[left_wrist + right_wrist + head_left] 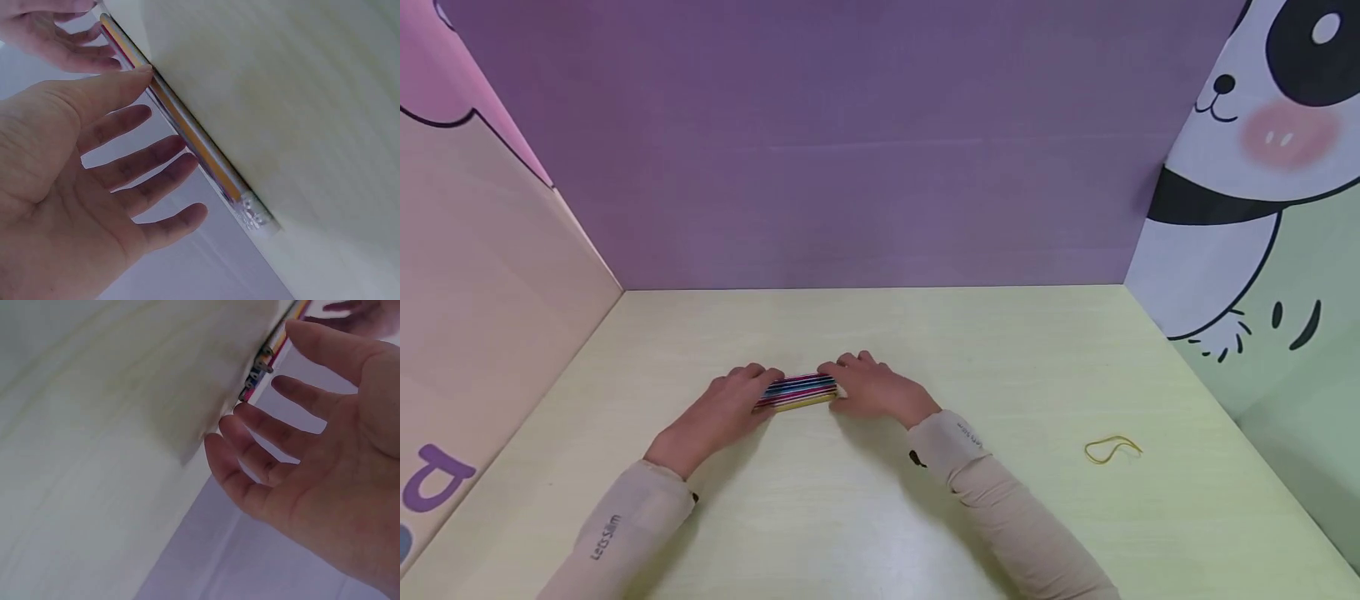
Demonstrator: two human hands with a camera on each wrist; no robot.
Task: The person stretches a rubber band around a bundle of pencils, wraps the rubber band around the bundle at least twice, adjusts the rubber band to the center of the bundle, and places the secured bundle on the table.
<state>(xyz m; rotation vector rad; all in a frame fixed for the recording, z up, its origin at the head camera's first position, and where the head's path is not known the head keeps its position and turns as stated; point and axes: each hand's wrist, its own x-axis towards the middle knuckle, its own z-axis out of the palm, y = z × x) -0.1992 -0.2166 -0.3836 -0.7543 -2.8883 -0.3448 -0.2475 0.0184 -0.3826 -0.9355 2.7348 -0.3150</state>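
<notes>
Several colourful pencils point(801, 392) lie side by side in a flat bundle on the table, yellow nearest the body. My left hand point(722, 408) grips the left part of the bundle, thumb on the near side and fingers at the far side. At the right end my right hand point(872, 390) holds it between thumb and fingers. In the left wrist view, the near pencil point(194, 137) ends in a metal band and pale eraser point(262, 222). Dark pencil tips point(253, 375) show by the right fingers in the right wrist view. Both palms hide parts of the bundle.
A thin yellow rubber band point(1114, 437) lies on the pale wooden table point(1000, 350), off to the right. A purple wall point(880, 167) stands at the back, with printed side walls at left and right, one bearing a panda drawing point(1232, 183).
</notes>
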